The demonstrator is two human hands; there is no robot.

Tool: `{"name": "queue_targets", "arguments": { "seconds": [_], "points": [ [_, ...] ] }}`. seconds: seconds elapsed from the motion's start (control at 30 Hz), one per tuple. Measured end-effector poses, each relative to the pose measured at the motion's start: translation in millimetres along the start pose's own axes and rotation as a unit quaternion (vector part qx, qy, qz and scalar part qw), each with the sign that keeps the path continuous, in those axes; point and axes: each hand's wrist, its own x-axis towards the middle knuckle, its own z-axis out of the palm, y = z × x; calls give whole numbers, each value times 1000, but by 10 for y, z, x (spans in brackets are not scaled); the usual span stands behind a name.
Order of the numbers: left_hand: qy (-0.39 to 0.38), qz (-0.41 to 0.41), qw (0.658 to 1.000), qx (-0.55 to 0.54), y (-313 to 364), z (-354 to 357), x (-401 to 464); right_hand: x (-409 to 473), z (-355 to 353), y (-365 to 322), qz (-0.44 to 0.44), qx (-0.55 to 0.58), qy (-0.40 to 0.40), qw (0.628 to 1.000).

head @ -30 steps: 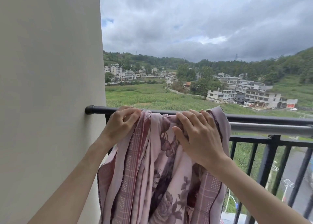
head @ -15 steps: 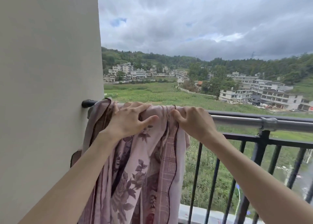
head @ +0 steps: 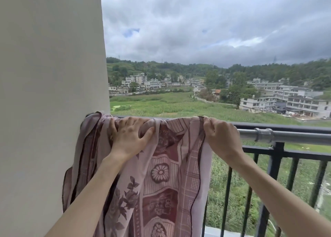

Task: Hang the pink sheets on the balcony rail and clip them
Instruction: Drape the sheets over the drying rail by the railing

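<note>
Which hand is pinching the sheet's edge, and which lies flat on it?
The right hand pinches the pink sheet at its right edge, fingers curled. The left hand lies flat, fingers spread, near the wall.

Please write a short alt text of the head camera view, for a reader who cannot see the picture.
Two bare hands spread a pink sheet with a floral pattern over a balcony rail: the left hand presses flat on it near a pale wall, and the right hand grips its right edge. Beyond lie a green field, houses, hills and grey clouds.
</note>
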Motion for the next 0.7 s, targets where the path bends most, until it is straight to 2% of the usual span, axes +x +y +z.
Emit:
{"name": "queue_targets", "arguments": {
  "seconds": [0.13,0.23,0.33,0.47,0.53,0.6,0.7],
  "points": [
    [14,-22,999,-30,252,33,-9,86,-168,87,7,122,-71,990],
    [77,49,987,-135,559,59,-159,148,-352,120,-30,110,-186,976],
    [154,94,974,-138,955,180,-372,245,-466,192,-55,74,-278,956],
    [153,32,985,-72,1436,394,-567,273,-503,214,-110,80,-340,931],
    [176,6,984,-18,1566,479,-600,283,-486,239,-154,70,-328,929],
    [157,-64,981,-92,1652,494,-627,305,-457,296,-186,49,-312,930],
    [113,-188,927,-303,1790,403,-694,323,-455,398,-257,42,-335,905]
  ]
}}
